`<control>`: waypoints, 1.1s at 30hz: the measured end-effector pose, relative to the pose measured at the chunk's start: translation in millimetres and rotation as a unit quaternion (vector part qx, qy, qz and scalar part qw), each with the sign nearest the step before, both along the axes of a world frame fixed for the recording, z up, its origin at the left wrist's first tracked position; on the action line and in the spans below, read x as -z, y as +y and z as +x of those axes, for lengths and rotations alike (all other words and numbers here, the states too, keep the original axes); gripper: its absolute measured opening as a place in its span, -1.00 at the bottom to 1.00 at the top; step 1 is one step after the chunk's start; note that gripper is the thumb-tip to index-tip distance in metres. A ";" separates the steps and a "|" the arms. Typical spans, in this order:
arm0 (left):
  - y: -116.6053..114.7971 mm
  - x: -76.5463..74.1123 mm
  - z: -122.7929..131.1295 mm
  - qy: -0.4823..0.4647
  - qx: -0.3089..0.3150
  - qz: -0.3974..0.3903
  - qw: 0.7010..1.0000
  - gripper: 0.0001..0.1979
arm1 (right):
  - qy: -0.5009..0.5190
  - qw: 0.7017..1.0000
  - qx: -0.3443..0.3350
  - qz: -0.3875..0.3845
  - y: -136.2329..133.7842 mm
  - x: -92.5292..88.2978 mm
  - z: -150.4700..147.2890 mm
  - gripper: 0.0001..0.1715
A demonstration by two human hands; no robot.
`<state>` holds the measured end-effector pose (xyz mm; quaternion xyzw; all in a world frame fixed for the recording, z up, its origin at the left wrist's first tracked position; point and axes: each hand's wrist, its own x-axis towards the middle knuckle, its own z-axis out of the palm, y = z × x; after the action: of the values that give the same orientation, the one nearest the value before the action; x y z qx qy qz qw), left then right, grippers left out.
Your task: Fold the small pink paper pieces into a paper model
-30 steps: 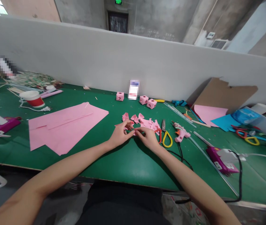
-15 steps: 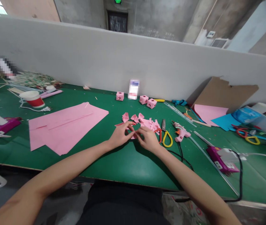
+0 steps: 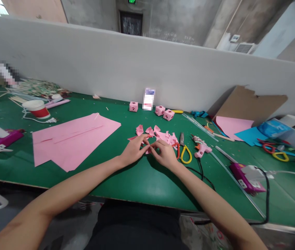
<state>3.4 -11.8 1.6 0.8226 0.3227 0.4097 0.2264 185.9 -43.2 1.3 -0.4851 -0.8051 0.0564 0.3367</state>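
Observation:
My left hand (image 3: 134, 150) and my right hand (image 3: 164, 152) meet over the front middle of the green table, fingertips pinched together. Between them shows a small pink paper piece (image 3: 148, 151), mostly covered by my fingers. Just beyond lie pink paper scraps (image 3: 167, 137) and several folded pink pieces (image 3: 139, 130). To the right of my right hand rest scissors (image 3: 186, 152) with one red and one yellow handle, and a pink glue gun (image 3: 202, 148). Farther back stand three pink paper cubes with cut-out openings, one a left cube (image 3: 133, 107).
Large pink paper sheets (image 3: 72, 142) cover the left part of the green table (image 3: 126, 187). A paper cup (image 3: 36, 109) stands behind them. Purple power strips (image 3: 246, 178) with cables sit at both sides. Cardboard (image 3: 249, 102) leans on the grey partition (image 3: 85, 59).
Both hands stay pinched together at nearly the same spot, with only slight finger movement. The view has shifted very slightly; the table things lie as before.

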 end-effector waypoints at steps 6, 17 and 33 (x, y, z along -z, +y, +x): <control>-0.1 -0.2 1.9 0.009 -0.009 0.018 1.000 -0.73 | 0.000 0.999 0.029 0.017 0.0 1.6 -3.7 -0.78; 2.7 4.7 0.4 -0.002 -0.008 0.033 0.999 -0.72 | -0.001 1.000 0.003 0.031 3.0 4.9 -1.5 -0.79; 2.6 5.1 5.6 0.023 -0.015 0.056 0.998 -0.77 | 0.005 0.998 0.038 0.050 2.9 7.2 -6.0 -0.78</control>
<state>9.0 -9.1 -3.5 0.8384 0.3167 0.4113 0.1662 179.9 -40.3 -5.8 -0.4974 -0.7862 0.0058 0.3666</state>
